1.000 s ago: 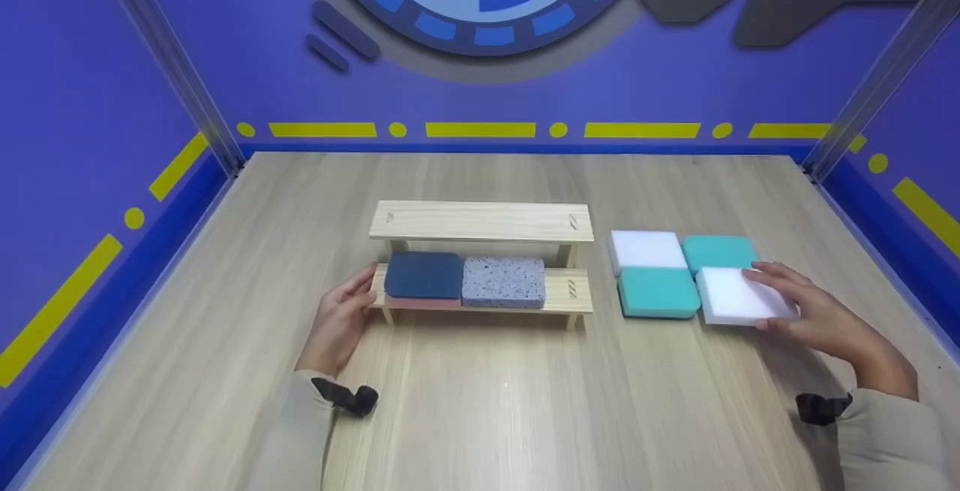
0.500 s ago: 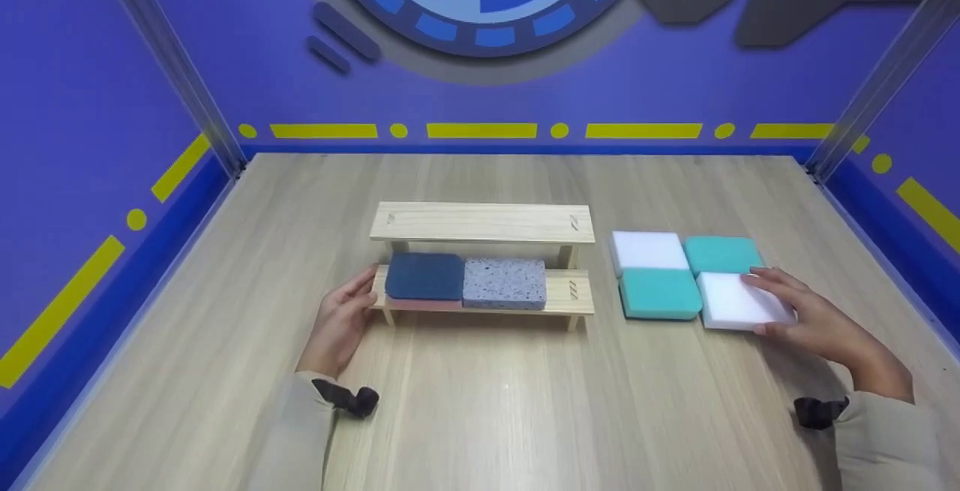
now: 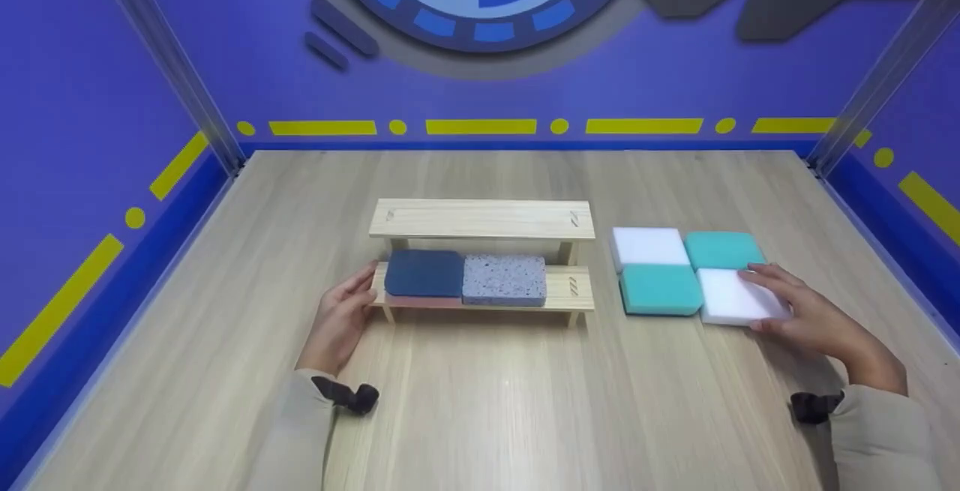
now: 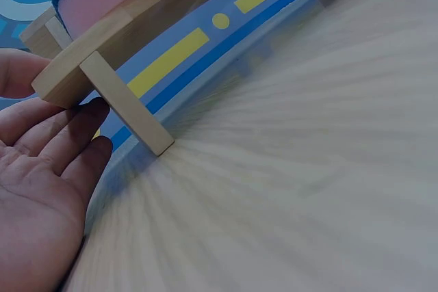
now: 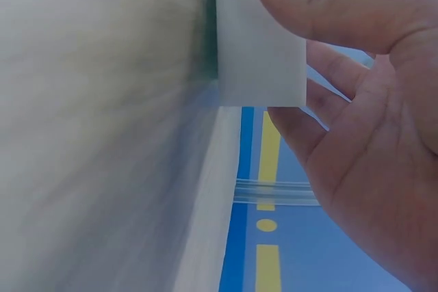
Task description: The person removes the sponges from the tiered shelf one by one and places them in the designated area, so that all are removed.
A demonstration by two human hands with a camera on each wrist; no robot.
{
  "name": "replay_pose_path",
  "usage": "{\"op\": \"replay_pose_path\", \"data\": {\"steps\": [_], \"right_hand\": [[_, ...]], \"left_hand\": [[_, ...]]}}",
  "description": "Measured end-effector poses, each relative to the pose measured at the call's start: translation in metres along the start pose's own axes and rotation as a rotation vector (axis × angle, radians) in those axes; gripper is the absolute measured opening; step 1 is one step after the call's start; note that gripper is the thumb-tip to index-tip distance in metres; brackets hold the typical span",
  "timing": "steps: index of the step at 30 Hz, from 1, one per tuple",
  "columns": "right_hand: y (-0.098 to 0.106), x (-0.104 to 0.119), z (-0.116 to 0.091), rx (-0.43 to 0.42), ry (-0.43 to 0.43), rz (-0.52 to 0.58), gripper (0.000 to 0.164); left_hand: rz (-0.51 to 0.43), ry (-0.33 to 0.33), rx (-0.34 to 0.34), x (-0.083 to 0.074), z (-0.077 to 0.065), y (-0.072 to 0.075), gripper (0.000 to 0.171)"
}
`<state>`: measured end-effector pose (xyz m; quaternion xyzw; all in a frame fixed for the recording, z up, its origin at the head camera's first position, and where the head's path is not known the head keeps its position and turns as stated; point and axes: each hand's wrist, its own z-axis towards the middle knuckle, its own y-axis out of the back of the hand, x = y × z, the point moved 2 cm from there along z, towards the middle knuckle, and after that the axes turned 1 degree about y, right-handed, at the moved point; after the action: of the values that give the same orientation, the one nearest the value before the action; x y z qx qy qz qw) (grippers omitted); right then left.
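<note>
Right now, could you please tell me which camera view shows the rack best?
The head view: it takes in the full length of the rack. The left wrist view mainly shows a leg and one end, which the left hand grips; the right wrist view shows none of it.

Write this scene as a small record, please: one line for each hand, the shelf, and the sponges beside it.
Left hand: grips the left end of the lower board of the shelf
Right hand: grips the front-right white sponge
Shelf: wooden, two levels
On lower board: blue sponge with pink underside, then speckled block to its right
Other sponges, right of shelf: back-left white sponge, back-right green sponge, front-left green sponge
</note>
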<state>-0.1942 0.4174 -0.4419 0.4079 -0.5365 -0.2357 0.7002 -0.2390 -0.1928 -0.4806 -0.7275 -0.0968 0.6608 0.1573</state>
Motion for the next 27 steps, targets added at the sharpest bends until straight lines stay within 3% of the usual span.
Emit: {"op": "replay_pose_path", "data": {"steps": [17, 23, 27], "right_hand": [[0.0022, 0.0018, 0.0046, 0.055, -0.070, 0.001, 0.074], [0.0000, 0.0034, 0.0031, 0.075, -0.084, 0.002, 0.074], [-0.0014, 0.0043, 0.0007, 0.068, -0.077, 0.004, 0.070]], "left_hand": [[-0.022, -0.004, 0.012, -0.0056, 0.0024, -0.0021, 0.058], [-0.007, 0.012, 0.009, -0.0033, 0.0010, -0.0007, 0.058], [-0.004, -0.014, 0.028, 0.0005, -0.0014, 0.0002, 0.062]]}}
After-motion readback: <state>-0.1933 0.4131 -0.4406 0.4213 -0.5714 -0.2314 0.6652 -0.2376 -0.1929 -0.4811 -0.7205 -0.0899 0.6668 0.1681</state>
